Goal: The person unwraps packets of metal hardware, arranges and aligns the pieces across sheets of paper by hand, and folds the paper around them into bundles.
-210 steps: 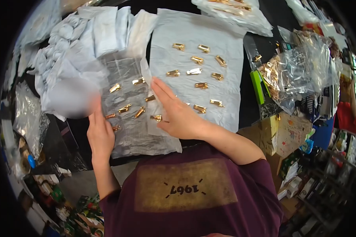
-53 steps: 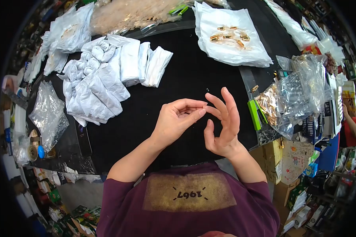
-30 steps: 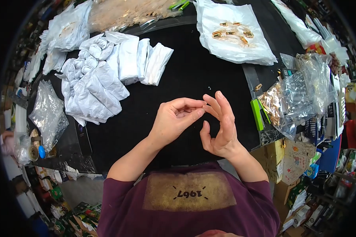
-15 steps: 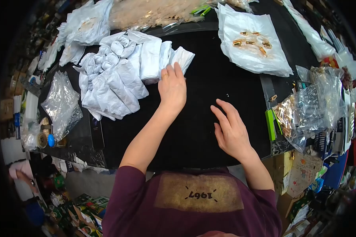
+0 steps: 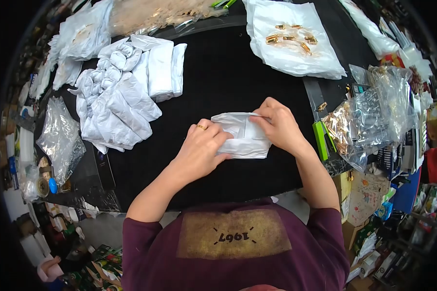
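A folded white tissue-paper packet (image 5: pixel 250 149) lies on the black mat in front of me, its top fold partly opened out. My left hand (image 5: pixel 201 148) grips the packet's left end, fingers curled over it and thumb at the near edge. At the upper right edge, my right hand (image 5: pixel 280 127) pinches the paper between thumb and fingers. Whatever lies inside the folds cannot be made out. Up to the left is a heap of similar white packets (image 5: pixel 126 97), some flat and some crumpled.
White paper sheets (image 5: pixel 296 63) at the back right carry several small gold metal pieces (image 5: pixel 289 38). To my right are a green stapler-like tool (image 5: pixel 320 140) and clear plastic bags (image 5: pixel 374 102) with gold pieces. A clear bag (image 5: pixel 60 138) lies left, near a dark phone-like slab (image 5: pixel 104 169).
The end packet of the row has come off the heap and now lies in front of me. Both hands have closed on it; the right was free before. The view has shifted slightly.
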Demonstrator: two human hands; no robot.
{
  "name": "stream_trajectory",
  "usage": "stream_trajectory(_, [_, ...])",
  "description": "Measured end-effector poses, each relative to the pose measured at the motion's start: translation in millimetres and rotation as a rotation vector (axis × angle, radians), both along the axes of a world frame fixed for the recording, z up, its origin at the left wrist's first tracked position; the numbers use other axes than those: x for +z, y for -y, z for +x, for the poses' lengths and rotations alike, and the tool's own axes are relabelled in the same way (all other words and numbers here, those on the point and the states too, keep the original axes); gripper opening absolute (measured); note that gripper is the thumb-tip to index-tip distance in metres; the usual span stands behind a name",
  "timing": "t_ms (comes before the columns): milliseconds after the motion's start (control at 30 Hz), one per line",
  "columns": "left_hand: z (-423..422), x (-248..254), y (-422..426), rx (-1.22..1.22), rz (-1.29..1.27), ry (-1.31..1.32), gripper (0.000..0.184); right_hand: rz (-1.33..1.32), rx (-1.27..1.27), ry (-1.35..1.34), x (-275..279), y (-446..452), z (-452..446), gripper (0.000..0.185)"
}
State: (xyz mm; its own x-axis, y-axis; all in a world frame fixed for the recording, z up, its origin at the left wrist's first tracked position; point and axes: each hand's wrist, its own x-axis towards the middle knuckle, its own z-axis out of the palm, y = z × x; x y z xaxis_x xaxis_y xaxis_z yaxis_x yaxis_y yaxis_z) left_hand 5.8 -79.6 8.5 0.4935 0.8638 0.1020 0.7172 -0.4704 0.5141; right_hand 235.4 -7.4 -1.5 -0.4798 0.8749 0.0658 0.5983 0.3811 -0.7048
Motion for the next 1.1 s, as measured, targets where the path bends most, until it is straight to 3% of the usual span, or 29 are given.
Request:
stream_trajectory(67, [1, 4, 5, 0.005, 0.019, -0.056, 0.047, 0.086, -0.019, -0.026, 18, -1, -3, 0.017])
stream_trajectory(167, [7, 4, 11, 0.051, 0.056, 0.005, 0.046, 0.403, -0.324, -0.216, 44, 3, 0, 0.018])
stream_trajectory(300, [14, 2, 6, 0.151, 0.227, 0.066, 0.046, 0.370, -0.405, -0.175, 44, 42, 6, 0.017])
stream_trajectory(433, [15, -31, -20, 0.087, 0.303, -0.051, 0.046, 0.549, -0.107, 0.033, 8, 67, -16, 0.016])
stream_trajectory(567, [-15, -38, -17, 0.343, 0.014, 0.073, 0.048, 0.474, -0.220, 0.054, -19, 68, 12, 0.015])
stream_trajectory(600, [-22, -33, -14, 0.340, 0.015, 0.068, 0.048, 0.346, -0.283, -0.007, -21, 68, 24, 0.013])
stream_trajectory(667, [-30, -14, -2, 0.523, -0.263, 0.135, 0.047, 0.223, -0.359, -0.074, -21, 71, 32, 0.012])
stream_trajectory(700, [-28, -5, 2, 0.518, -0.256, 0.133, 0.047, 0.306, -0.410, 0.006, -15, 74, 32, 0.012])
stream_trajectory(767, [-11, 13, 7, 0.435, 0.044, 0.122, 0.045, 0.465, -0.510, 0.171, 1, 76, 31, 0.013])
stream_trajectory(800, [-1, 14, 10, 0.392, 0.178, 0.120, 0.043, 0.466, -0.380, 0.065, 13, 80, 15, 0.014])
stream_trajectory(833, [10, 8, 4, 0.385, 0.162, 0.122, 0.043, 0.460, -0.254, -0.038, 22, 87, -7, 0.016])
stream_trajectory(900, [27, -15, -24, 0.033, 0.036, 0.437, 0.039, 0.384, -0.186, -0.064, 7, 75, -34, 0.020])
stream_trajectory(1033, [-8, -60, -47, 0.125, 0.191, 0.343, 0.035, 0.175, -0.071, -0.114, -27, 53, 20, 0.028])
stream_trajectory(1100, [-17, -51, -43, 0.108, 0.083, 0.315, 0.034, 0.069, -0.032, -0.122, -29, 48, 31, 0.030])
